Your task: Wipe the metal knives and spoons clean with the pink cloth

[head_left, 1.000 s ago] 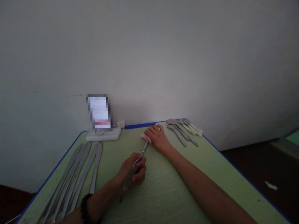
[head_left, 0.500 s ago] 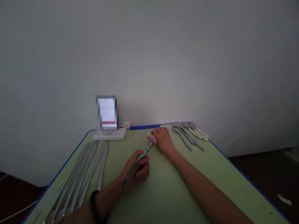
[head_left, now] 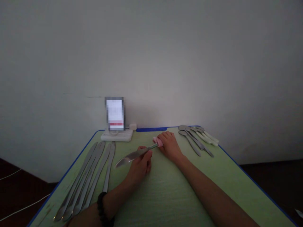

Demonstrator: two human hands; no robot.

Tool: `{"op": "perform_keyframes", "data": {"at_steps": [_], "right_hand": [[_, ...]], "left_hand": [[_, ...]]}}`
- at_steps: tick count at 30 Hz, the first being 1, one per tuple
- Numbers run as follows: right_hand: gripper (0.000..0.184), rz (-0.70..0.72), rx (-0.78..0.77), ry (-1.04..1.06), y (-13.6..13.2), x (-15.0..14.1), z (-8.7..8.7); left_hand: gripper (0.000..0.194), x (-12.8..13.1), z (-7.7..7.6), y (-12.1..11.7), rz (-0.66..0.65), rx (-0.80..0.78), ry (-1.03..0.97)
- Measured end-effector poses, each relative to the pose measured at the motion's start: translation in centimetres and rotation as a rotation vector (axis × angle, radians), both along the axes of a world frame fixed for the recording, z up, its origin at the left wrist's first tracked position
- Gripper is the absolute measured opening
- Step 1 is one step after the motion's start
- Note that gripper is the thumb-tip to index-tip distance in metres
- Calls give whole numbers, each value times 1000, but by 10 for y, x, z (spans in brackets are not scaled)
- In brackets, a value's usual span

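Observation:
My left hand [head_left: 141,164] is closed on a table knife [head_left: 132,155] near its middle; the blade points left and the handle end runs right. My right hand [head_left: 169,145] is closed on a pink cloth [head_left: 157,141] that wraps the knife's handle end. Both hands rest low over the green table [head_left: 165,195], near its far middle.
A row of several knives [head_left: 92,176] lies along the table's left side. Several spoons [head_left: 196,138] lie at the far right corner. A white stand with a small blurred screen [head_left: 115,115] stands at the far edge by the wall. The table has a blue rim.
My left hand has turned the knife from pointing toward me to lying nearly level, blade to the left. The right hand stays on the pink cloth at the handle end.

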State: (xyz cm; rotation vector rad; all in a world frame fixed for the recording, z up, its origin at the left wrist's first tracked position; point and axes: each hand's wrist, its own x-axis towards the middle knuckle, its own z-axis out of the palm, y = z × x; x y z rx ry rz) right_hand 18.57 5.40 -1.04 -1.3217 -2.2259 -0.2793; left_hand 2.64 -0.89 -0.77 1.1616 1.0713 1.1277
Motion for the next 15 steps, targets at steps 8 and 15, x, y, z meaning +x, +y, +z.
{"op": "perform_keyframes", "data": {"at_steps": [8,15], "right_hand": [[13,85,-38,24,-4,-3,2],[10,50,-104,31,-3,-1,3]], "left_hand": [[28,1,8,-2,67,-6,-79],[27,-1,4,-1,76,91,-113]]}}
